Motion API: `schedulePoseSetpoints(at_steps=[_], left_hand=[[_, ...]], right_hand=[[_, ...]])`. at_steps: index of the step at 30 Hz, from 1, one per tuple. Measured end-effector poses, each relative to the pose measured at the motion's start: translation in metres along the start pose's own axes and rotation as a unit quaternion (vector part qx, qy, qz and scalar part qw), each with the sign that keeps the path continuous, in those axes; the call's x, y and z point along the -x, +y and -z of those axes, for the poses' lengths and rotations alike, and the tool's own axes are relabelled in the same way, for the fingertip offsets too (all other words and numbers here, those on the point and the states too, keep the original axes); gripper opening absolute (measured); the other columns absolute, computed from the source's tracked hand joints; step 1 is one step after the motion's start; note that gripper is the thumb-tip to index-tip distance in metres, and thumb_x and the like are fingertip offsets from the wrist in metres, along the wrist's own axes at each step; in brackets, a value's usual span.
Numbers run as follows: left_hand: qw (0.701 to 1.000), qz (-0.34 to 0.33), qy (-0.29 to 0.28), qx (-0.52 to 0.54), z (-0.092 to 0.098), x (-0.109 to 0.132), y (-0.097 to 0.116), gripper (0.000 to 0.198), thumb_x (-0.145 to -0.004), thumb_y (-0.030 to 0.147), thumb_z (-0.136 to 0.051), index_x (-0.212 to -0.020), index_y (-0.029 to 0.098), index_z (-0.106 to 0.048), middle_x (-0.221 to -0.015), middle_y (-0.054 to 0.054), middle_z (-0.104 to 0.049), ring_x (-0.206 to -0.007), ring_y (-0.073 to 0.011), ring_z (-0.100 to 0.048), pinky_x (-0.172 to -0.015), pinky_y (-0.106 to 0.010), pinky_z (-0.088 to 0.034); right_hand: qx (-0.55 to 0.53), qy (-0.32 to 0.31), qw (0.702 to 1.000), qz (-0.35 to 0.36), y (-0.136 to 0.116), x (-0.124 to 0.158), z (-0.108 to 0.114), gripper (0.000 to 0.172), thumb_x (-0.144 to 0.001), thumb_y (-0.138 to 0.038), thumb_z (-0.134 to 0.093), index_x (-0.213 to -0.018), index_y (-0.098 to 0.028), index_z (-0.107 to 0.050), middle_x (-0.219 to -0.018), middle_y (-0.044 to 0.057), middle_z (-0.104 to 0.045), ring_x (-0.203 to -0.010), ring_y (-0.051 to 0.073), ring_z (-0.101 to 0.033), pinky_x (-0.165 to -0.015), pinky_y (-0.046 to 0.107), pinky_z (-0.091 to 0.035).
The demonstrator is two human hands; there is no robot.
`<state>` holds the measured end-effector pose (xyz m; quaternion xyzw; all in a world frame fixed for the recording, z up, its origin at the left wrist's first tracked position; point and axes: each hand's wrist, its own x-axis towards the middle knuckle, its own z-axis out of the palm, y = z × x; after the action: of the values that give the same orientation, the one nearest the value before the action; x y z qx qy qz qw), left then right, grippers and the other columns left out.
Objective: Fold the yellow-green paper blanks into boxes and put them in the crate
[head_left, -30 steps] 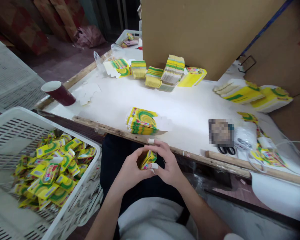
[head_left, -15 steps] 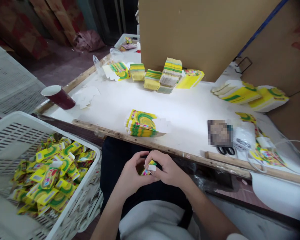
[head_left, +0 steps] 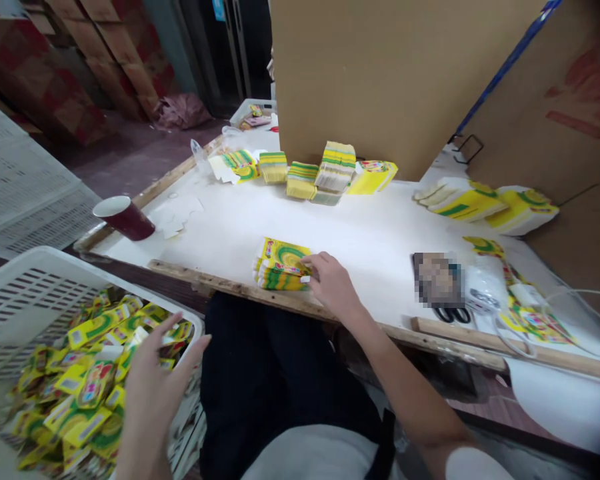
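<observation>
My left hand hovers open over the near corner of a white slatted crate that is full of small folded yellow-and-green boxes; its fingers are spread and hold nothing. My right hand rests on the white table, with its fingertips on the right end of a stack of flat yellow-and-green box blanks near the table's front edge. Whether those fingers pinch a blank I cannot make out.
A dark red cup lies at the table's left edge. More stacks of blanks line the back, in front of large brown cartons. Further stacks, scissors and white cables are on the right.
Both hands held one small box over my lap. The left hand has swung to the crate and is now empty; the right hand has reached forward to the stack of blanks.
</observation>
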<state>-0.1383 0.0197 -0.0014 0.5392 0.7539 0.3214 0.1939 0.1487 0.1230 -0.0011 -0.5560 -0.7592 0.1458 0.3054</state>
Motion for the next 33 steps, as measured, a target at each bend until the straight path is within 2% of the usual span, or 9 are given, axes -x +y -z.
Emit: schedulePoseSetpoints(at_steps=[5,10,14,18,20,23,25,29,33], left_hand=[[0.980,-0.048,-0.107,0.161,-0.052,0.011,0.037,0.044,-0.077,0.041,-0.060,-0.115,0.022,-0.053,-0.120,-0.007,-0.059,-0.114,-0.0229,-0.054,-0.098,-0.042,-0.043],[0.955,-0.046,-0.187,0.225,-0.064,0.019,0.051,0.037,-0.079,0.034,-0.061,-0.112,0.019,-0.054,-0.113,-0.009,-0.063,-0.108,-0.0212,-0.058,-0.096,-0.041,-0.044],[0.924,-0.013,-0.214,0.318,-0.073,0.023,0.054,0.042,-0.076,0.031,-0.065,-0.114,0.019,-0.052,-0.109,-0.010,-0.064,-0.105,-0.0208,-0.059,-0.093,-0.040,-0.045],[0.821,-0.009,-0.143,0.553,-0.088,0.024,0.070,0.062,-0.061,0.038,-0.077,-0.115,0.023,-0.051,-0.114,-0.008,-0.060,-0.109,-0.0232,-0.056,-0.092,-0.037,-0.046],[0.745,0.013,-0.089,0.661,-0.090,0.021,0.084,0.048,-0.066,0.049,-0.070,-0.103,0.022,-0.056,-0.101,-0.006,-0.062,-0.099,-0.0223,-0.059,-0.086,-0.036,-0.048],[0.668,0.041,-0.011,0.743,-0.087,0.017,0.100,0.037,-0.076,0.055,-0.053,-0.081,0.019,-0.057,-0.072,-0.001,-0.055,-0.073,-0.0153,-0.058,-0.074,-0.030,-0.050],[0.670,0.058,0.031,0.740,-0.086,0.016,0.100,0.037,-0.079,0.054,-0.050,-0.072,0.018,-0.053,-0.063,0.002,-0.048,-0.060,-0.0106,-0.051,-0.066,-0.025,-0.048],[0.754,0.128,0.031,0.644,-0.092,0.024,0.083,0.032,-0.076,0.050,-0.056,-0.077,0.018,-0.053,-0.070,0.001,-0.052,-0.063,-0.0104,-0.052,-0.060,-0.021,-0.045],[0.814,0.067,-0.022,0.576,-0.097,0.034,0.070,0.034,-0.067,0.038,-0.069,-0.088,0.017,-0.053,-0.089,-0.002,-0.059,-0.080,-0.0143,-0.058,-0.070,-0.024,-0.048]], right_hand=[[0.024,-0.004,1.000,-0.007,-0.006,0.004,0.004,0.043,-0.070,-0.001,-0.052,-0.111,-0.015,-0.055,-0.102,0.012,-0.055,-0.097,0.026,-0.050,-0.088,0.042,-0.045],[0.038,-0.027,0.999,-0.006,-0.005,0.001,0.006,0.040,-0.067,0.003,-0.045,-0.100,-0.014,-0.057,-0.094,0.012,-0.056,-0.092,0.026,-0.052,-0.085,0.042,-0.045],[0.004,0.021,1.000,-0.019,-0.016,0.003,0.014,0.044,-0.062,0.000,-0.051,-0.103,-0.017,-0.051,-0.096,0.010,-0.053,-0.090,0.027,-0.050,-0.083,0.043,-0.044],[-0.097,-0.041,0.994,-0.010,-0.048,0.024,0.013,0.041,-0.065,-0.004,-0.055,-0.101,-0.022,-0.047,-0.086,0.001,-0.051,-0.073,0.018,-0.051,-0.068,0.032,-0.046],[-0.239,-0.178,0.955,-0.001,-0.065,0.039,0.005,0.035,-0.068,-0.006,-0.058,-0.096,-0.023,-0.046,-0.076,-0.003,-0.048,-0.061,0.012,-0.047,-0.056,0.025,-0.043],[-0.410,-0.198,0.890,-0.040,-0.083,0.058,-0.010,0.032,-0.073,-0.008,-0.056,-0.099,-0.023,-0.044,-0.087,-0.001,-0.052,-0.071,0.011,-0.053,-0.064,0.024,-0.046],[-0.434,-0.190,0.879,-0.051,-0.087,0.066,-0.017,0.038,-0.074,-0.005,-0.055,-0.106,-0.023,-0.046,-0.097,0.001,-0.054,-0.085,0.013,-0.055,-0.075,0.027,-0.047],[-0.444,-0.198,0.870,-0.079,-0.080,0.068,-0.025,0.044,-0.071,-0.004,-0.057,-0.109,-0.022,-0.048,-0.086,-0.002,-0.055,-0.077,0.012,-0.053,-0.069,0.024,-0.044],[-0.469,-0.168,0.861,-0.105,-0.072,0.067,-0.026,0.038,-0.071,-0.013,-0.064,-0.106,-0.021,-0.050,-0.081,-0.003,-0.054,-0.073,0.012,-0.053,-0.066,0.023,-0.043]])
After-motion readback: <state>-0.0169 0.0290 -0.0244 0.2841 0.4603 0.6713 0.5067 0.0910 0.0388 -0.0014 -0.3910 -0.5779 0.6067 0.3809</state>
